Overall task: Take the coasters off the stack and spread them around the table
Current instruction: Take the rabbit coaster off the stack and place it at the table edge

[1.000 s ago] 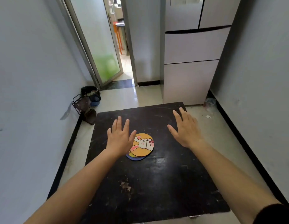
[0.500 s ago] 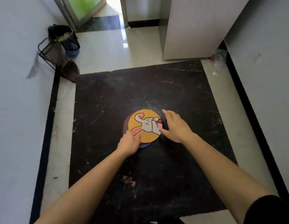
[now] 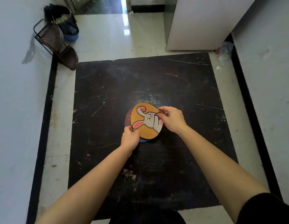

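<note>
A stack of round coasters (image 3: 127, 117) lies near the middle of the black table (image 3: 108, 88). The top one is an orange coaster with a white rabbit (image 3: 144, 121). It is tilted, lifted off the darker coasters beneath, whose brown and blue edges show at the left and bottom. My right hand (image 3: 171, 120) pinches the orange coaster's right edge. My left hand (image 3: 130, 137) grips the stack's lower left edge, its fingers curled at the orange coaster's rim.
The table is a scratched, square black top with white floor around it. A dark wire rack (image 3: 54, 44) and a bin bag (image 3: 66, 25) stand at the far left corner. A white cabinet (image 3: 198, 23) rises beyond the far right edge. Walls close in on both sides.
Both hands came down from above the table onto the stack. The right hand went from lying flat beside the orange coaster to pinching its edge and tilting it up. The camera tipped downwards.
</note>
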The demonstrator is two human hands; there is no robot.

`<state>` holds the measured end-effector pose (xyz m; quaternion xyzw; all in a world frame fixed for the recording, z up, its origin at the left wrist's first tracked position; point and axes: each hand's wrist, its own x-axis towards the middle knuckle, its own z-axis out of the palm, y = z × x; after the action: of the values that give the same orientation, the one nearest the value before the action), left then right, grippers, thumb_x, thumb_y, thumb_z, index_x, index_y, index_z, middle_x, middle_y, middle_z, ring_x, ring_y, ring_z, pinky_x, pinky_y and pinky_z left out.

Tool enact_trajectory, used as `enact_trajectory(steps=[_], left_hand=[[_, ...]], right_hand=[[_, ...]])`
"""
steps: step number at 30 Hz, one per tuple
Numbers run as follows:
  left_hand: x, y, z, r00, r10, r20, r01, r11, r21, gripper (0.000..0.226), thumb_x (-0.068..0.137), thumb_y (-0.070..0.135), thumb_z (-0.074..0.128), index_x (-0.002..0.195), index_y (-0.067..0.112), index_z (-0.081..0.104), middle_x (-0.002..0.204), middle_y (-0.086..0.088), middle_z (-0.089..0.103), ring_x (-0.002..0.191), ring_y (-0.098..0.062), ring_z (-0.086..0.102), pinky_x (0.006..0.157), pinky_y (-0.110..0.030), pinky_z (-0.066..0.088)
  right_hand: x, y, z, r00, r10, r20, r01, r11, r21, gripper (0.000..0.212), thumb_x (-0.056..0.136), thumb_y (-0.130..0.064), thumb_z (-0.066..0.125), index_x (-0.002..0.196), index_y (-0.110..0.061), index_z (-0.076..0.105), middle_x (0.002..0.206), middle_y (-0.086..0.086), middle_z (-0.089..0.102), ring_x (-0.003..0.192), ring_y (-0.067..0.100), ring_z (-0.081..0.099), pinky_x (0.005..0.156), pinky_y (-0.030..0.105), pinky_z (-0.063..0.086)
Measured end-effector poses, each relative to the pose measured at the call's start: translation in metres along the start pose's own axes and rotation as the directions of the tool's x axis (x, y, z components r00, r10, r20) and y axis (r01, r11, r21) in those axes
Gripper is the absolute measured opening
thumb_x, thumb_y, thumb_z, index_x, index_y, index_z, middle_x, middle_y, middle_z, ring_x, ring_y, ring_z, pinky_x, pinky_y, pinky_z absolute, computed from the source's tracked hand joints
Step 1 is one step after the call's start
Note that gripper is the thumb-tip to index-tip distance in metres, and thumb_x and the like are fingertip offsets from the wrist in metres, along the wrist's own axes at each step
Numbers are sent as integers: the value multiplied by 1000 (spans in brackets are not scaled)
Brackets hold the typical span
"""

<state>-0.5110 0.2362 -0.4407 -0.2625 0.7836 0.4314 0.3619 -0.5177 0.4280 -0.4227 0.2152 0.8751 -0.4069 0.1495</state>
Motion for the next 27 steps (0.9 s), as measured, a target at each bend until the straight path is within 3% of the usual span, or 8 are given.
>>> enact_trajectory(steps=[3,5,7,11,14,18,22,27], left_hand=[[-19,-3,6,993,-80,92,96,978,-187,49,95,27,49,141,18,36,121,-6,55,102,-23,58,84,-41,56],[-36,-6,9,984,-85,157,139,917,-374,34,96,16,50,129,18,45,117,-6,60,97,-21,62,68,-36,58],[-52,-12,10,994,-19,107,65,894,-444,29,93,5,54,117,19,48,111,-5,62,96,-22,65,62,-34,59],[-80,-36,10,974,226,-22,-225,950,-217,36,90,-1,53,116,23,52,113,-4,64,102,-23,65,82,-46,60],[-94,-64,10,952,306,-7,-305,948,-89,31,91,2,53,104,31,52,102,4,64,97,-19,65,83,-46,58],[-99,-109,17,960,281,-1,-280,959,40,30,90,6,55,102,33,52,94,11,61,89,-9,61,78,-38,57],[-101,-146,33,974,200,-104,-189,976,105,26,85,11,66,99,30,54,87,13,59,83,-8,59,82,-38,56],[-97,-171,46,974,139,-180,-111,982,155,22,84,14,70,101,22,59,82,10,58,89,-17,61,86,-39,54]], right_hand=[[-25,2,-11,996,82,25,-85,965,247,18,96,-22,62,111,-30,70,92,-13,70,90,12,69,70,31,61],[-47,7,-18,993,92,67,-110,935,337,19,97,-19,62,112,-28,68,94,-9,71,92,14,71,61,22,57],[-70,15,-23,990,87,112,-121,930,348,20,96,-20,64,115,-22,65,97,-4,71,93,17,70,63,26,58],[-113,37,-20,986,129,107,-155,946,284,33,82,-15,76,112,-18,59,100,-3,68,93,18,67,78,38,59],[-144,58,-5,972,204,116,-232,906,354,39,80,-15,73,115,-23,56,97,-1,69,89,16,68,67,33,59],[-176,92,19,931,330,158,-364,880,305,21,85,-21,66,105,-25,61,90,-1,73,76,15,73,56,30,59],[-200,120,40,901,400,170,-432,864,260,16,83,-19,66,99,-22,64,87,1,74,67,13,74,54,31,61],[-219,143,56,894,419,157,-442,881,166,9,82,-21,65,91,-23,66,87,3,74,75,20,74,70,43,63]])
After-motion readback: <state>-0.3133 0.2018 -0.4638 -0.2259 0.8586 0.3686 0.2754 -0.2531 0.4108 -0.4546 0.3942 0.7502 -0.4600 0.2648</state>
